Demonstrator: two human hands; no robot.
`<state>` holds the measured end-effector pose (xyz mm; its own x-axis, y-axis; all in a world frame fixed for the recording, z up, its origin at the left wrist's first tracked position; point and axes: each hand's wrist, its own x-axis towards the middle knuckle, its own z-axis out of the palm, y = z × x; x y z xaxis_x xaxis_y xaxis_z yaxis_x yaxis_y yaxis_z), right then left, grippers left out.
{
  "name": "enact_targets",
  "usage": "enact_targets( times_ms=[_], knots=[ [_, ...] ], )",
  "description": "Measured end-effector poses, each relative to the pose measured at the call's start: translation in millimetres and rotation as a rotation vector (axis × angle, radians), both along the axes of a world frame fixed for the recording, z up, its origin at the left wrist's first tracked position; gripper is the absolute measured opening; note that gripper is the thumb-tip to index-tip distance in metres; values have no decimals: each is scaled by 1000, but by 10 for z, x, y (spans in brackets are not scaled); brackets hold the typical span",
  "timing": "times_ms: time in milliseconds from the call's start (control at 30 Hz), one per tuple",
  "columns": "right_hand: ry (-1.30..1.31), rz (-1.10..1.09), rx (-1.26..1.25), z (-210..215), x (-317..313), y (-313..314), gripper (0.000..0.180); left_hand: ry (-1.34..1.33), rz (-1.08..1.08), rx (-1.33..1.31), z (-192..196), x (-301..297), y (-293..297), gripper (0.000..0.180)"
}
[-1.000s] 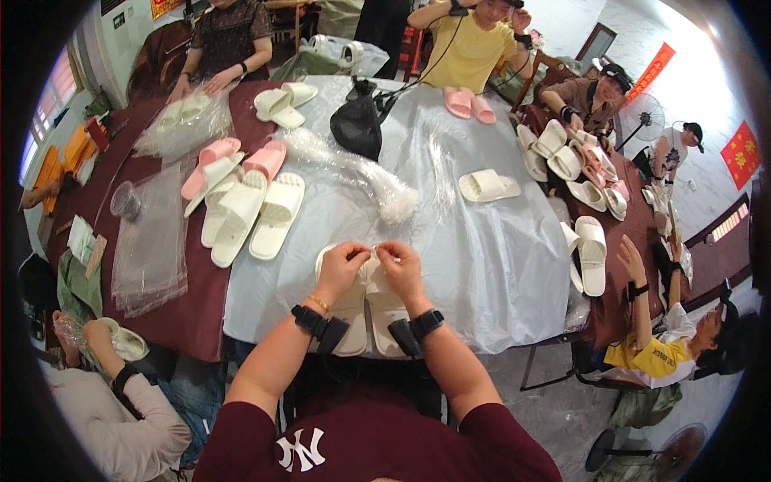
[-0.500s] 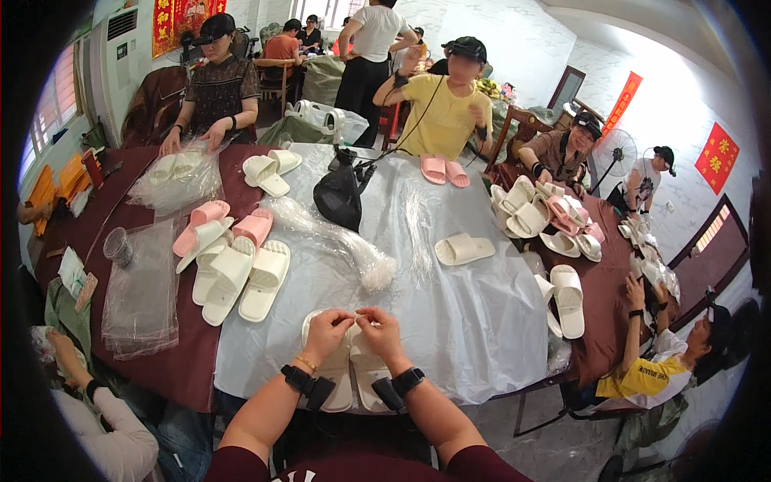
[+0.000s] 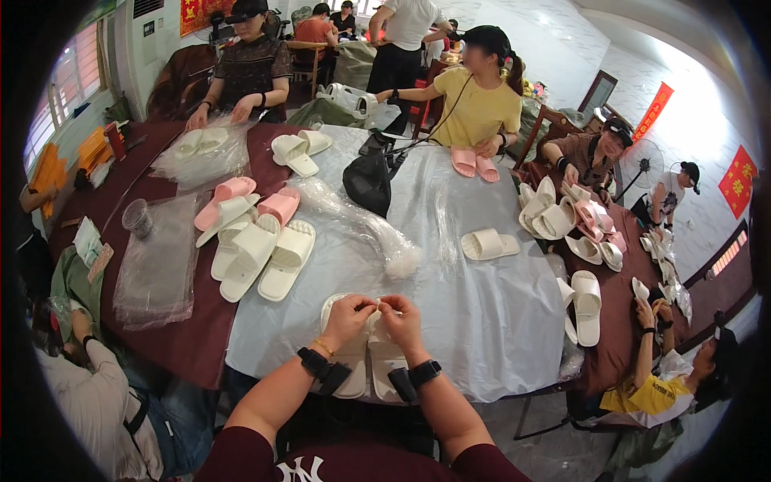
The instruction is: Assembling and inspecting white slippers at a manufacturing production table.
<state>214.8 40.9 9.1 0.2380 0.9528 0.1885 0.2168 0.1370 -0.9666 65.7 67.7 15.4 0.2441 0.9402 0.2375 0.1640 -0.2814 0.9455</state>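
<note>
A pair of white slippers [image 3: 353, 367] lies side by side at the near edge of the table, right in front of me. Above their straps my left hand [image 3: 348, 320] and my right hand [image 3: 400, 324] meet, each with thumb and fingers pinched together. Whatever sits between the fingertips is too small to make out. My wrists cover part of both slippers. Just beyond my hands, a twisted bundle of clear plastic [image 3: 395, 255] stretches away across the grey sheet [image 3: 450, 337].
White and pink slippers [image 3: 255, 249] are stacked to the left, beside flat clear bags [image 3: 157, 277] and a plastic cup [image 3: 137, 218]. One white slipper [image 3: 490, 244] lies right of centre. A black bag [image 3: 368, 186] sits farther back. Co-workers surround the table.
The view has shifted, while my hands keep their pinch above the slippers. Across the table, the co-worker in yellow has lowered a raised arm and turned aside, one hand now near the pink slippers.
</note>
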Motion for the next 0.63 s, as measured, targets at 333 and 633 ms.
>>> enact_targets(
  times_ms=[333,633],
  knots=[
    [-71,11,29,-25,5,-65,10,-22,13,-101,33,8,-64,15],
    [-89,52,4,-93,16,4,13,98,-38,22,-11,-13,-1,15]
  ],
)
